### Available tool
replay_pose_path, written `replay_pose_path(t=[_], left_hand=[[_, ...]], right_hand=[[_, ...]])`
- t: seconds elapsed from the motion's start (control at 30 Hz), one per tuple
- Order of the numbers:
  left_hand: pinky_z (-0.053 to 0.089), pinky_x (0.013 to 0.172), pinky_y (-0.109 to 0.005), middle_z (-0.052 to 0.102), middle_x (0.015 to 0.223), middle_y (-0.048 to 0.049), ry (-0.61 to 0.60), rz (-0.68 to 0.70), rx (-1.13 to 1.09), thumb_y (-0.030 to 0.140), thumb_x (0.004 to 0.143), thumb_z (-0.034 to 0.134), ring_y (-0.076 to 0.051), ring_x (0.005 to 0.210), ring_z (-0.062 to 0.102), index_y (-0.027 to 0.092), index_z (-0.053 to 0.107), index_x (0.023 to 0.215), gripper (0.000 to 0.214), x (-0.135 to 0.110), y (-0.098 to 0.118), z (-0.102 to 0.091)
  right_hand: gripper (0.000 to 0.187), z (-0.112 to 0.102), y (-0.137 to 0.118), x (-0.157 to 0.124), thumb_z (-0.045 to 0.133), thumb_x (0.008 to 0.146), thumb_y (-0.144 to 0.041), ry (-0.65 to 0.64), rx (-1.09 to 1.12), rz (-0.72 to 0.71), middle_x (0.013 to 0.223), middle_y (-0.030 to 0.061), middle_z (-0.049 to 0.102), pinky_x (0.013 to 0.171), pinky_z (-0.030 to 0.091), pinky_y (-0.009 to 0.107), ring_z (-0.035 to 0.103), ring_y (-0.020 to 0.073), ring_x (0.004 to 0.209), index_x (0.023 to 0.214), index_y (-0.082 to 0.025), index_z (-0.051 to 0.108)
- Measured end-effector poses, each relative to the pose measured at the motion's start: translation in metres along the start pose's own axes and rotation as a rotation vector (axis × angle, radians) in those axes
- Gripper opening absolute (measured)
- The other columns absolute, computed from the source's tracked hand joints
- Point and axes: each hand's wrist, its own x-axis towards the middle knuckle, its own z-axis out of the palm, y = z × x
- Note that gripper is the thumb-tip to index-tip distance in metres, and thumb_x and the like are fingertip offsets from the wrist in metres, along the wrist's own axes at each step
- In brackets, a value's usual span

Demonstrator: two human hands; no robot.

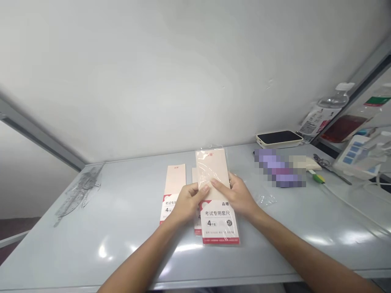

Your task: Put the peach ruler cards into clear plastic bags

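Note:
A ruler set packet [218, 219], a pale pink and white card in a clear plastic sleeve with a red bottom band, is held upright-facing above the table. My left hand [191, 199] grips its left edge, thumb lying across the front. From the other side my right hand [236, 195] pinches the right edge, its thumb also on the front; the fingers behind are hidden. Beneath, mostly covered, lies a second ruler set packet [198, 229]. Another similar packet [175, 179] rests on the table to the left, partly behind my left hand.
Crumpled clear plastic [265, 198] lies right of my right hand on the grey table [122, 232]. Further right are a blurred purple item [275, 169], a phone [279, 138], a white cable [345, 203] and a bottle [324, 112]. A white wall [152, 81] rises behind.

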Motion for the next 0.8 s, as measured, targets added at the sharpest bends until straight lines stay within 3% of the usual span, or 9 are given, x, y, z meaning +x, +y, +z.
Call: replay_pose_path(t=[0.27,0.47,0.8], left_hand=[[0.028,0.045,-0.02,0.04,0.05,0.0041,0.063,0.037,0.047,0.042,0.077,0.051,-0.006,0.045,0.036,0.014,0.043,0.054,0.037,0.0015,-0.0026,-0.0009],[0.033,0.048,-0.022,0.051,0.058,-0.0006,-0.06,-0.021,0.041,0.043,0.077,0.051,-0.009,0.051,0.047,0.013,0.05,0.064,0.033,0.0012,-0.0002,-0.0028],[0.037,0.049,-0.023,0.057,0.06,-0.0028,-0.068,-0.033,0.047,0.047,0.075,0.053,-0.011,0.053,0.052,0.012,0.056,0.066,0.036,0.0011,-0.0005,-0.0038]], right_hand=[[0.03,0.0003,0.003,0.0007,0.057,0.074,-0.044,-0.035,-0.021,-0.044,0.082,0.0063,0.065,0.051,0.046,0.027,0.061,0.0185,0.065,0.086,-0.016,0.055],[0.029,-0.0002,-0.0004,0.0,0.058,0.073,-0.043,0.017,-0.058,-0.026,0.075,0.0039,0.064,0.051,0.046,0.026,0.06,0.0171,0.062,0.083,-0.016,0.055],[0.028,-0.001,0.0029,-0.0003,0.058,0.073,-0.041,0.027,-0.082,-0.05,0.083,0.0053,0.066,0.052,0.048,0.026,0.062,0.0182,0.066,0.087,-0.017,0.056]])
